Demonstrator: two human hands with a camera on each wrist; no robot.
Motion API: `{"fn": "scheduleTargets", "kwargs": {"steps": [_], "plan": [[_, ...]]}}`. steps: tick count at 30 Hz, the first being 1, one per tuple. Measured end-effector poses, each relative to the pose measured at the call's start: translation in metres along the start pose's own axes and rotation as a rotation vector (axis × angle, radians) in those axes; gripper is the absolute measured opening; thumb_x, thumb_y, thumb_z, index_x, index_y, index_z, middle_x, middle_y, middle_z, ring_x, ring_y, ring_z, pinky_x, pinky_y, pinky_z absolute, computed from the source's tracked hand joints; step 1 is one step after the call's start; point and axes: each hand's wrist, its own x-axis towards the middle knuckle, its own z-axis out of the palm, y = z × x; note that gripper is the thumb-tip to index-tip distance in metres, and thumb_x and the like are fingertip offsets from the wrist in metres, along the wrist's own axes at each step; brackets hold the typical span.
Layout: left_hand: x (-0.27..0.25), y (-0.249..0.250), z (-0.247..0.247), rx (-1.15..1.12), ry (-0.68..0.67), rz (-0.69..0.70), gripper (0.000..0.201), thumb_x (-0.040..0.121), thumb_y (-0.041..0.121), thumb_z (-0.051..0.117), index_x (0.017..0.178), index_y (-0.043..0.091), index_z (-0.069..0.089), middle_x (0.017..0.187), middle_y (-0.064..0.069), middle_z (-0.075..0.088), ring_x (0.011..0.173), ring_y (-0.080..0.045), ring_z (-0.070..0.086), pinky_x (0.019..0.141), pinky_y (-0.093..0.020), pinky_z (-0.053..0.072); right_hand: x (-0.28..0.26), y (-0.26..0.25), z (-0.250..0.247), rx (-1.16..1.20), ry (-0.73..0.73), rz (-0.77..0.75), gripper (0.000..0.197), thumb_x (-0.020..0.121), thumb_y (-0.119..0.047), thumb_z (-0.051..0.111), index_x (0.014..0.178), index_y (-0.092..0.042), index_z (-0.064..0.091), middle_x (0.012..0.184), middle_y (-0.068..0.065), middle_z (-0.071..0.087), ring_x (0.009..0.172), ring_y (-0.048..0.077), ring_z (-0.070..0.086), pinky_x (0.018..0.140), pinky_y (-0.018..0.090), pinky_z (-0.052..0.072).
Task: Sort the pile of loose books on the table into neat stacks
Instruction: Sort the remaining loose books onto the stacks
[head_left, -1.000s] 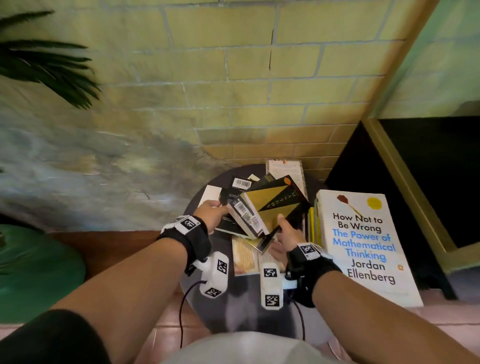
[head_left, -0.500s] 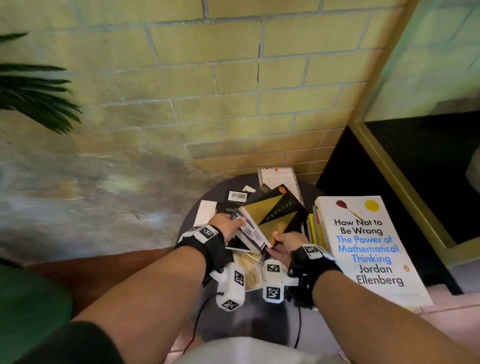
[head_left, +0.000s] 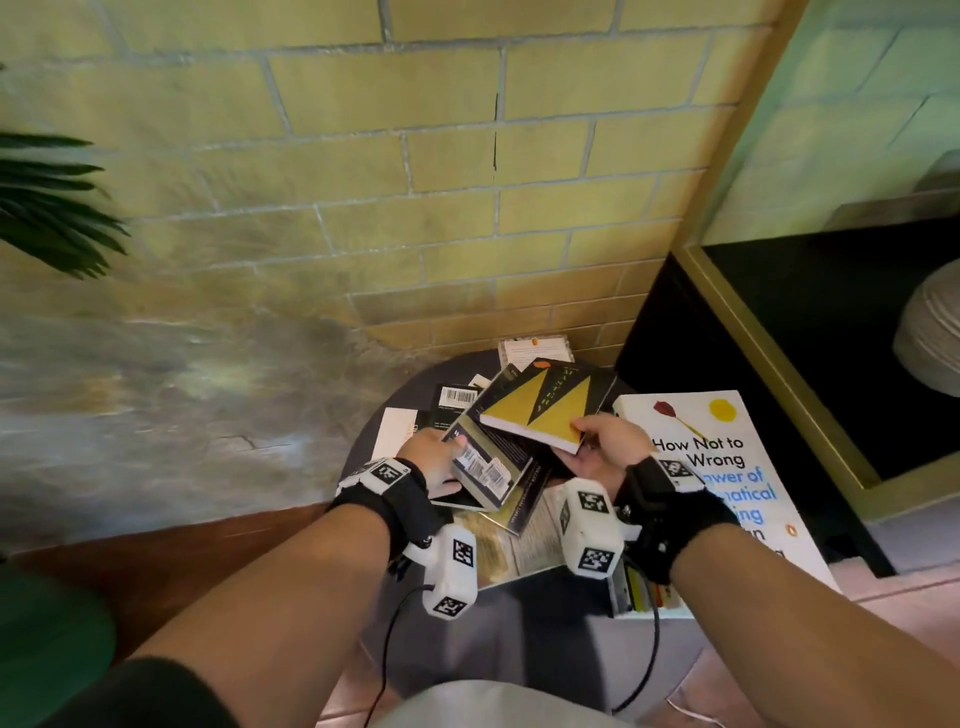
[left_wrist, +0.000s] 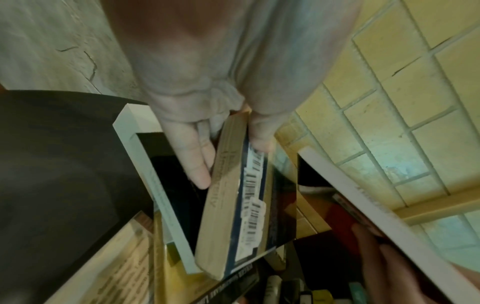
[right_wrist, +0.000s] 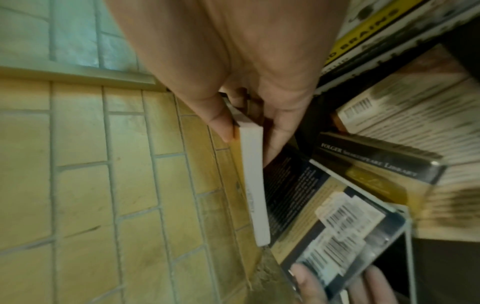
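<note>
Loose books lie heaped on a small round dark table (head_left: 540, 603). My left hand (head_left: 434, 457) grips a dark book with barcode stickers (head_left: 480, 462), tilted up off the pile; the left wrist view shows the thumb on its cover and the fingers (left_wrist: 192, 156) behind its tan page edge (left_wrist: 223, 205). My right hand (head_left: 605, 441) pinches the near corner of a black-and-yellow book (head_left: 545, 405), held above the pile; its white page edge (right_wrist: 253, 185) shows in the right wrist view. A black Folger book (right_wrist: 376, 162) lies underneath.
A big white book, "How Not to Be Wrong" (head_left: 722, 467), tops a stack with yellow spines (head_left: 644, 592) at the table's right. A brick wall stands close behind. A black gold-framed cabinet (head_left: 831, 364) is at the right, plant leaves (head_left: 47, 208) at the left.
My right hand has drawn the black-and-yellow book up and to the right, away from the barcode book. My left hand has closed on the barcode book and tilted it up.
</note>
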Motion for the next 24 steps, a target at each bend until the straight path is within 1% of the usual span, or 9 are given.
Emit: {"fn": "scheduleTargets", "kwargs": {"steps": [2,5,7,9,11,15,18,21,24], "plan": [[-0.003,0.005,-0.003,-0.047,0.017,0.066,0.008,0.100,0.013,0.047,0.106,0.007,0.050,0.111,-0.016,0.056,0.105,-0.030,0.055,0.090,-0.039,0.044,-0.004,-0.008,0.003,-0.006,-0.002,-0.026,0.017,0.096,-0.001,0.042,0.112,-0.005,0.048,0.090,0.014,0.060,0.078,0.027,0.059,0.038,0.031,0.053],[-0.001,0.016,-0.017,-0.077,0.104,0.212,0.007,0.097,0.010,0.053,0.091,0.014,0.050,0.109,-0.014,0.056,0.104,-0.029,0.055,0.088,-0.041,0.047,-0.005,-0.016,0.005,0.029,0.027,-0.040,0.013,0.099,-0.006,0.042,0.109,-0.009,0.049,0.087,0.009,0.059,0.075,0.020,0.058,0.036,0.027,0.052],[0.002,0.022,-0.028,0.099,0.240,0.388,0.014,0.092,0.009,0.061,0.086,0.018,0.051,0.102,-0.011,0.059,0.100,-0.029,0.058,0.090,-0.041,0.049,-0.007,-0.017,0.004,0.015,0.031,-0.042,0.010,0.099,-0.010,0.043,0.096,-0.011,0.053,0.086,0.007,0.059,0.072,0.018,0.058,0.036,0.025,0.051],[-0.001,0.027,-0.035,0.235,0.350,0.530,0.018,0.087,0.005,0.066,0.093,0.017,0.053,0.095,-0.006,0.060,0.093,-0.026,0.058,0.082,-0.033,0.047,-0.010,-0.016,0.004,-0.041,0.029,-0.060,0.016,0.100,-0.012,0.043,0.087,-0.013,0.052,0.084,0.006,0.058,0.066,0.017,0.060,0.036,0.023,0.051],[-0.003,0.026,-0.040,0.331,0.395,0.624,0.023,0.084,0.001,0.066,0.098,0.017,0.058,0.098,-0.006,0.065,0.094,-0.026,0.060,0.079,-0.031,0.046,-0.012,-0.014,0.003,-0.083,0.001,-0.131,0.016,0.101,-0.011,0.040,0.095,-0.016,0.054,0.087,0.006,0.061,0.068,0.017,0.062,0.042,0.021,0.054],[0.001,-0.002,-0.045,0.614,0.369,0.624,0.037,0.081,-0.010,0.057,0.103,0.019,0.063,0.136,-0.002,0.057,0.118,-0.027,0.059,0.099,-0.036,0.047,-0.019,-0.013,0.002,-0.111,-0.060,-0.255,0.023,0.100,-0.010,0.040,0.118,-0.017,0.054,0.095,0.004,0.065,0.081,0.017,0.062,0.049,0.020,0.055],[0.010,-0.027,-0.043,0.769,0.252,0.620,0.036,0.080,-0.005,0.060,0.097,0.026,0.063,0.147,-0.006,0.046,0.138,-0.024,0.040,0.115,-0.035,0.029,-0.022,-0.014,0.000,-0.131,-0.049,-0.301,0.027,0.100,-0.011,0.040,0.124,-0.014,0.053,0.092,0.004,0.065,0.079,0.017,0.062,0.044,0.018,0.051],[0.014,-0.037,-0.034,0.992,0.200,0.566,0.032,0.084,0.014,0.063,0.112,0.028,0.064,0.155,0.000,0.033,0.145,-0.025,0.025,0.118,-0.033,0.019,-0.024,-0.016,0.000,-0.137,-0.039,-0.345,0.030,0.100,-0.011,0.040,0.128,-0.015,0.052,0.096,0.004,0.065,0.082,0.017,0.062,0.046,0.018,0.051],[0.014,-0.032,-0.029,1.020,0.281,0.548,0.035,0.087,0.025,0.060,0.122,0.032,0.059,0.152,0.005,0.037,0.141,-0.023,0.029,0.116,-0.035,0.024,-0.028,-0.018,0.002,-0.125,-0.070,-0.359,0.033,0.100,-0.009,0.040,0.131,-0.014,0.051,0.103,0.005,0.065,0.087,0.018,0.062,0.050,0.020,0.052]]}}
